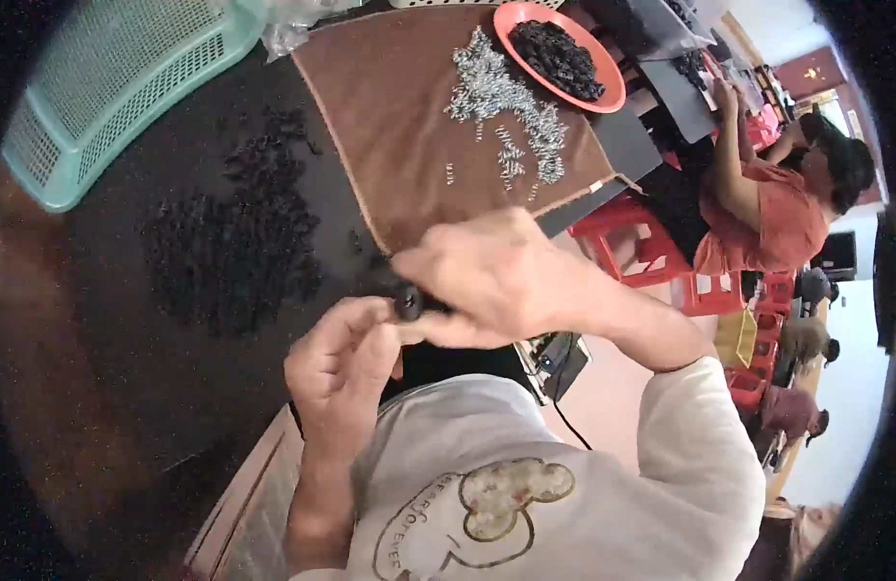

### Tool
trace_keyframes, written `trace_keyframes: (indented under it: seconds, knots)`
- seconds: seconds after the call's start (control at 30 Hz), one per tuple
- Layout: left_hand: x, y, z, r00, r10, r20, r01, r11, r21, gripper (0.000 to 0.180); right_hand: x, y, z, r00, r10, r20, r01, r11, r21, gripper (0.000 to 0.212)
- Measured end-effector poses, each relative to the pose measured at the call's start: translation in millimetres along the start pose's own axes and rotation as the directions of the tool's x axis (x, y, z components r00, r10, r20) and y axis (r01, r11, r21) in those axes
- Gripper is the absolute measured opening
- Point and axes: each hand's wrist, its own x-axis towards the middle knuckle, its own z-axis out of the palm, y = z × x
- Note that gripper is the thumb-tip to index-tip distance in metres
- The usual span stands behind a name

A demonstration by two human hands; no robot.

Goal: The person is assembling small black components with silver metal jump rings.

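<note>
Head view: small black part (407,302) pinched between both hands' fingers (370,324).

You have 2 hands at work: your left hand (343,358) and right hand (492,276) meet on 1 small black part (407,302). Up and left of that grip lie 1 heap of black parts (240,228) and 1 teal basket (99,82). Above it sit 1 brown cloth (400,116), 1 pile of silver screws (506,111), too many to count, and 1 orange plate (611,92).
</note>
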Motion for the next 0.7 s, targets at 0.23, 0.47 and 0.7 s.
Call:
trace_keyframes:
  seconds: [0.23, 0.47, 0.7]
  knots:
    - [-3.6, 1.3, -0.1, 1.000, -0.002, 0.000, 0.002, 0.979, -0.205, 0.023, -20.2, 86.5, -84.8, 0.830, 0.502, -0.243, -0.545, 0.821, -0.169, 0.037]
    - [-7.1, 3.8, 4.4, 0.999, -0.055, -0.001, 0.054, 0.989, -0.140, 0.023, -60.8, 201.9, -128.4, 0.640, 0.754, -0.151, -0.768, 0.633, -0.094, 0.040]
    - [-11.1, 6.8, -1.3, 0.992, -0.103, 0.073, 0.104, 0.994, -0.019, 0.022, -36.2, 142.4, -88.2, 0.733, 0.601, -0.319, -0.618, 0.784, 0.059, 0.024]
